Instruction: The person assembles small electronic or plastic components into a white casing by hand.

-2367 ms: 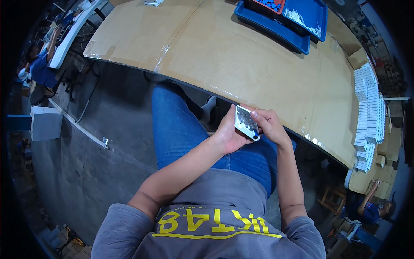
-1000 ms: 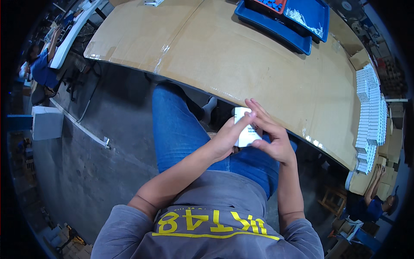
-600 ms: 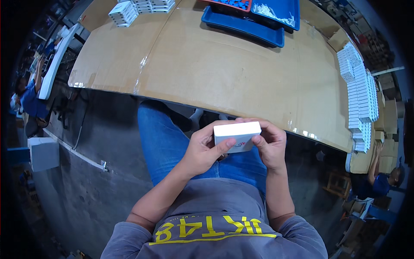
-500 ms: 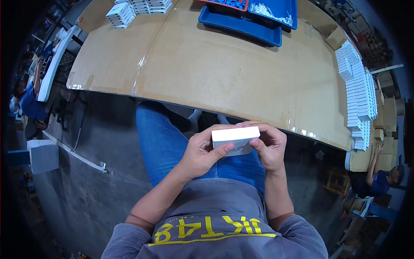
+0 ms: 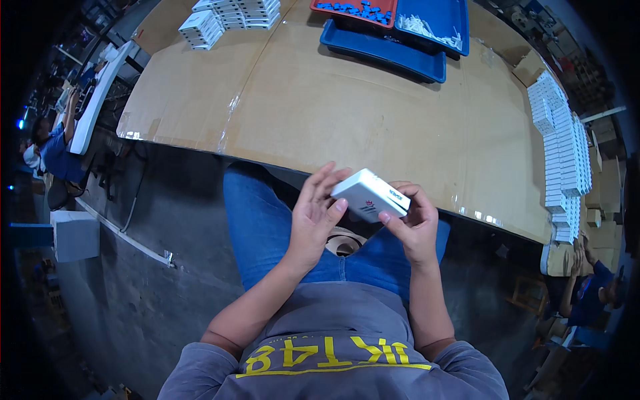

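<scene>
A small white box [image 5: 370, 197] with a dark printed mark on its broad face is held tilted above my lap, near the table's front edge. My right hand [image 5: 417, 227] is closed on its right end, thumb on the broad face and fingers behind. At the left end, my left hand [image 5: 315, 217] has its fingers apart and stretched out. Its thumb tip lies at the box's lower left corner; whether it presses there is hard to tell.
The cardboard-covered table [image 5: 320, 107] bears white box stacks at far left [image 5: 233, 17] and right [image 5: 563, 153]. At the back are an empty blue tray [image 5: 383, 53], a red tray [image 5: 323, 8] of blue pieces and a blue tray [image 5: 460, 13] of white pieces. Co-workers sit at both sides.
The box has turned from level to tilted, its right end lower and more of its printed face showing. My left hand's fingers have loosened and spread; the right hand keeps hold.
</scene>
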`<state>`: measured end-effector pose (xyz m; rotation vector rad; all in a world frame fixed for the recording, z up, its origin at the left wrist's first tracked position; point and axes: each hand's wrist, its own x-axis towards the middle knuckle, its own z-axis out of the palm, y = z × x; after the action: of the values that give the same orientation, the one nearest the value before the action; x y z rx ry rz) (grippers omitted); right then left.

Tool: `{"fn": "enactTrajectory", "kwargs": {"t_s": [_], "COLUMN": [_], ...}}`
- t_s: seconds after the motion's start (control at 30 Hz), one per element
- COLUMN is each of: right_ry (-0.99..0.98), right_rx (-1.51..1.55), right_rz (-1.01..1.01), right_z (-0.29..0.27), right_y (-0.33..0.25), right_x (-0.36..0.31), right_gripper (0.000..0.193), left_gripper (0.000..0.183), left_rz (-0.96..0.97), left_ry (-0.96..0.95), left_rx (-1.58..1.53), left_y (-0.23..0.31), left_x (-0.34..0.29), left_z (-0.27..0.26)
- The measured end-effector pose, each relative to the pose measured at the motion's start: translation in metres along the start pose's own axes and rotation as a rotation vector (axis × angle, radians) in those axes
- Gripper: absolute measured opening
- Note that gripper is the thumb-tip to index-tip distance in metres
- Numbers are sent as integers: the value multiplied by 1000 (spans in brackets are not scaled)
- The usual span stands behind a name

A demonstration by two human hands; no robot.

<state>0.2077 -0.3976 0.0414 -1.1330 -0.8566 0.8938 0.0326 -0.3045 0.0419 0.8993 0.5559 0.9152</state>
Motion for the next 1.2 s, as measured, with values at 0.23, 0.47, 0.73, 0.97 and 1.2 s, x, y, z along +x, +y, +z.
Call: {"fn": "enactTrajectory", "kwargs": {"t_s": [0.23, 0.47, 0.73, 0.97, 1.2], "right_ry": [89, 15, -109, -141, -138], "right_rx": [-176, 171, -9, -3, -24], "right_rz": [10, 112, -10, -39, -57], "right_z": [3, -2, -6, -6, -8], "right_y": [-16, -6, -7, -10, -8], "right_x": [-2, -7, -8, -8, -8], "right_gripper": [65, 44, 36, 37, 38], "left_gripper": [76, 48, 41, 44, 43], "left_rz": [30, -71, 67, 156, 188], "left_ry": [-285, -151, -301, -330, -331], "left_rx": [411, 61, 278, 318, 328], "left_y": [12, 5, 13, 8, 7], "left_x": [1, -5, -5, -5, -5], "left_z": [-8, -2, -7, -10, -11]}}
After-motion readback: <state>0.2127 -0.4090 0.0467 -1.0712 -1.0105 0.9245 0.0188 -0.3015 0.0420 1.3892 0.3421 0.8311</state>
